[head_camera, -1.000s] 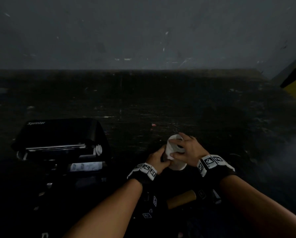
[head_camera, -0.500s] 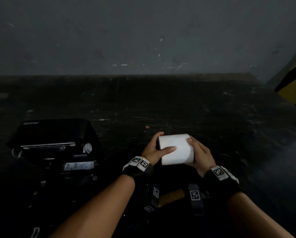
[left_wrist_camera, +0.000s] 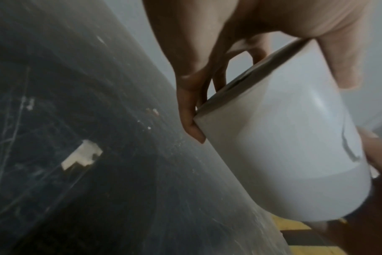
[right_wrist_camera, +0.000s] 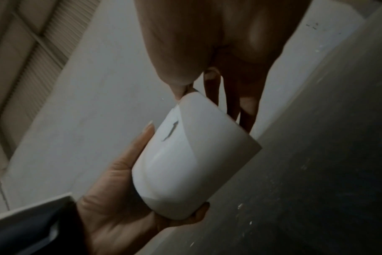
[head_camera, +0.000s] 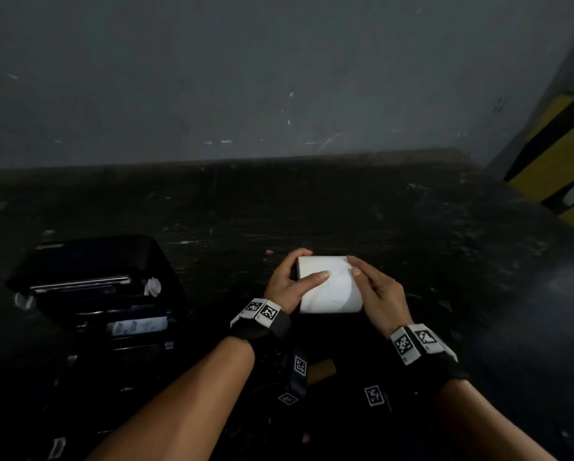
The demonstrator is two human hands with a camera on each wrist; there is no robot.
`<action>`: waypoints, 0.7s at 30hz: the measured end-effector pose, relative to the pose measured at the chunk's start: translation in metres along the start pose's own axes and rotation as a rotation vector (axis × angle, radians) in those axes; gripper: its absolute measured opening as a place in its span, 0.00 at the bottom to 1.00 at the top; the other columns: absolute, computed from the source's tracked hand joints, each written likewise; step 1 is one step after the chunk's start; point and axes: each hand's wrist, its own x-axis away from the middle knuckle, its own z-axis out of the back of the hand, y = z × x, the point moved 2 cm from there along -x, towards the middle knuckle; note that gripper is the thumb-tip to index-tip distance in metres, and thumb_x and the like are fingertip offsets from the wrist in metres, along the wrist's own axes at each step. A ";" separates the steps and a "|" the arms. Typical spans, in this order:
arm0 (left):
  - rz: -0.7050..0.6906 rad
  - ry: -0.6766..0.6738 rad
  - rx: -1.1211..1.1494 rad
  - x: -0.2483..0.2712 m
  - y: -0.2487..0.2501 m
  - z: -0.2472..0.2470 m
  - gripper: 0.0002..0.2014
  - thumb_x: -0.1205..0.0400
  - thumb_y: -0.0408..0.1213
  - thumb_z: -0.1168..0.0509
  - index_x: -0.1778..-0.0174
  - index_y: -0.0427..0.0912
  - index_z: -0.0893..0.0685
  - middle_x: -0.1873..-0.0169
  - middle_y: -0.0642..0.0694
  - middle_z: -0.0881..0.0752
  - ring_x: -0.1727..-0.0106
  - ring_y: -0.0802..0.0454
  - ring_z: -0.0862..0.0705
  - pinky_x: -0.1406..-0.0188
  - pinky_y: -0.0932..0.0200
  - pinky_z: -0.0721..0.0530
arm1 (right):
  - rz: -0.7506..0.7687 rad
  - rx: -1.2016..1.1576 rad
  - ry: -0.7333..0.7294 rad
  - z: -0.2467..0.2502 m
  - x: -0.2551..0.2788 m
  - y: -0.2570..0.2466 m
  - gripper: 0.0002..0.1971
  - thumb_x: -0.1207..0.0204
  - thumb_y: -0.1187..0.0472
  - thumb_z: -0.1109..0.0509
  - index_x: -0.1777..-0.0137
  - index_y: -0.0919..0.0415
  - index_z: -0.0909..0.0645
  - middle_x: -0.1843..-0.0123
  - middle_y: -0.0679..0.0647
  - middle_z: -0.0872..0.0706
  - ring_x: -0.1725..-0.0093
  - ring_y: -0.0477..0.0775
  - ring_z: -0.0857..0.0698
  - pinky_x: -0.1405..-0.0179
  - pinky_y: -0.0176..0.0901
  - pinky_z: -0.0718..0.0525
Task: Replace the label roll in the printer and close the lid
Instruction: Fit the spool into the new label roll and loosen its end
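label roll [head_camera: 329,287] sideways between left hand [head_camera: 287,286], right hand [head_camera: 379,294] (end-gripped)

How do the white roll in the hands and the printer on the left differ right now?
The label roll is white and held off the table; the printer is black and sits on the table. The roll is gripped by the left hand and the right hand; the printer is untouched, with its lid raised. The roll is much smaller than the printer.
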 end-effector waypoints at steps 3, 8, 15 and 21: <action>-0.014 -0.005 0.004 0.002 0.005 0.001 0.24 0.36 0.50 0.25 0.43 0.57 0.20 0.44 0.49 0.17 0.43 0.45 0.15 0.43 0.42 0.13 | 0.039 0.014 -0.031 0.010 0.001 -0.008 0.13 0.21 0.55 0.36 0.39 0.51 0.17 0.37 0.50 0.16 0.41 0.41 0.21 0.43 0.24 0.27; -0.036 -0.002 -0.005 0.005 0.012 0.002 0.23 0.35 0.48 0.26 0.44 0.55 0.20 0.50 0.55 0.19 0.44 0.45 0.15 0.45 0.43 0.13 | 0.155 0.151 -0.072 0.014 0.000 -0.017 0.13 0.26 0.55 0.30 0.42 0.51 0.15 0.36 0.54 0.15 0.40 0.45 0.19 0.38 0.26 0.26; -0.071 0.017 -0.052 0.006 0.017 0.004 0.19 0.38 0.52 0.24 0.52 0.63 0.19 0.47 0.49 0.16 0.44 0.46 0.15 0.44 0.44 0.13 | 0.219 0.172 -0.019 0.010 0.002 -0.025 0.11 0.27 0.60 0.28 0.45 0.58 0.14 0.39 0.55 0.15 0.48 0.42 0.20 0.53 0.08 0.33; -0.065 0.027 -0.089 0.005 0.013 0.003 0.26 0.43 0.60 0.25 0.49 0.62 0.19 0.44 0.47 0.15 0.44 0.46 0.15 0.42 0.40 0.15 | 0.062 0.099 -0.031 0.003 -0.004 -0.022 0.05 0.28 0.58 0.27 0.54 0.55 0.13 0.47 0.50 0.16 0.44 0.50 0.17 0.48 0.31 0.24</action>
